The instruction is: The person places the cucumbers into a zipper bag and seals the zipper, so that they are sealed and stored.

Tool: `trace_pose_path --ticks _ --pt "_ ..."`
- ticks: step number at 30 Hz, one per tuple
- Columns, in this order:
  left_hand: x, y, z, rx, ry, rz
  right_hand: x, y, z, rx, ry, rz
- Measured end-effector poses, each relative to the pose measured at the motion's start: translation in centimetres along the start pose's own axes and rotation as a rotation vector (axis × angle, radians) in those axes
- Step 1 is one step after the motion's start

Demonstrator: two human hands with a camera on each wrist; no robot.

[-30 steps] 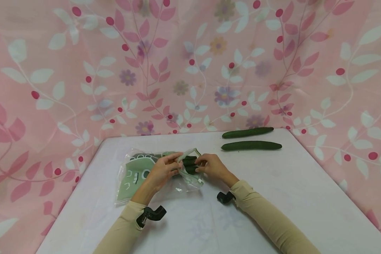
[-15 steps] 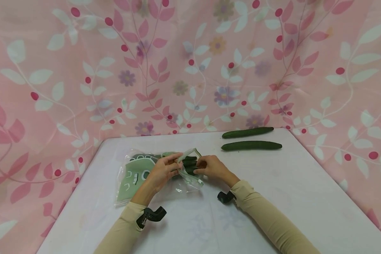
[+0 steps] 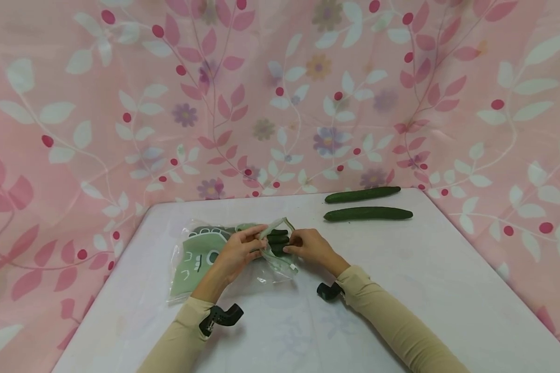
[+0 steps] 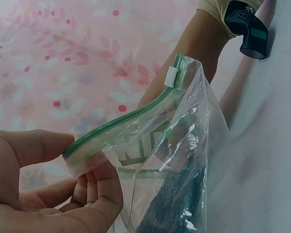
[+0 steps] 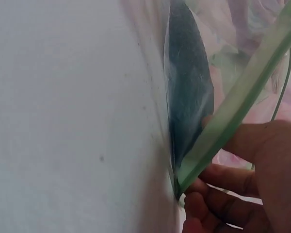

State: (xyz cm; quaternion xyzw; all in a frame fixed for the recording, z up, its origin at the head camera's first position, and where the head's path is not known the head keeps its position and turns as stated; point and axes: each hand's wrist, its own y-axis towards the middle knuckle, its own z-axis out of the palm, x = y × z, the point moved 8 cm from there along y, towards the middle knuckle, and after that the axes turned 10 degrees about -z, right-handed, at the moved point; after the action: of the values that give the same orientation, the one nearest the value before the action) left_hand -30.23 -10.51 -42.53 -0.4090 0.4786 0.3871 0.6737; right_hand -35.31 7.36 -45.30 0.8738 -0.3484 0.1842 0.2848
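A clear slider-zip bag [image 3: 198, 269] with a green cartoon print lies on the table, its mouth facing right. Ends of several dark green cucumbers [image 3: 278, 240] show in that mouth. My left hand [image 3: 235, 254] pinches the green zip edge [image 4: 116, 119] between thumb and fingers, holding the mouth up. At the opening, my right hand [image 3: 313, 247] grips a cucumber's end with curled fingers; the right wrist view shows its thumb [image 5: 240, 143] passing behind the zip strip to a cucumber [image 5: 189, 77] inside the bag. The white slider [image 4: 171, 76] sits near the strip's end.
Two more cucumbers lie loose at the back right, one [image 3: 363, 195] behind the other [image 3: 368, 213]. A white cloth covers the table [image 3: 401, 274]. Behind its far edge hangs a pink floral curtain [image 3: 280, 103]. Black wrist cameras [image 3: 221, 315] sit on both sleeves.
My right hand has shifted slightly left, closer into the bag's mouth, and the cucumber ends show a little less. My left hand keeps its pinch on the zip edge.
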Motion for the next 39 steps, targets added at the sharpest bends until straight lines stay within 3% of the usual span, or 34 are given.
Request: trace_pose_path --ticks 6,19,33,39 --pt "0.02 0.12 0.00 0.001 0.009 -0.003 -0.27 -0.16 -0.21 0.000 0.090 0.015" --pt "0.20 0.21 -0.05 -0.002 0.018 -0.006 0.04 -0.09 -0.21 -0.078 0.070 -0.011" --pt "0.07 0.17 0.01 0.001 0.004 -0.010 -0.03 0.11 0.04 0.018 0.099 0.020" --pt "0.12 0.12 -0.09 -0.003 0.006 -0.008 0.28 0.13 0.18 0.033 0.093 -0.027"
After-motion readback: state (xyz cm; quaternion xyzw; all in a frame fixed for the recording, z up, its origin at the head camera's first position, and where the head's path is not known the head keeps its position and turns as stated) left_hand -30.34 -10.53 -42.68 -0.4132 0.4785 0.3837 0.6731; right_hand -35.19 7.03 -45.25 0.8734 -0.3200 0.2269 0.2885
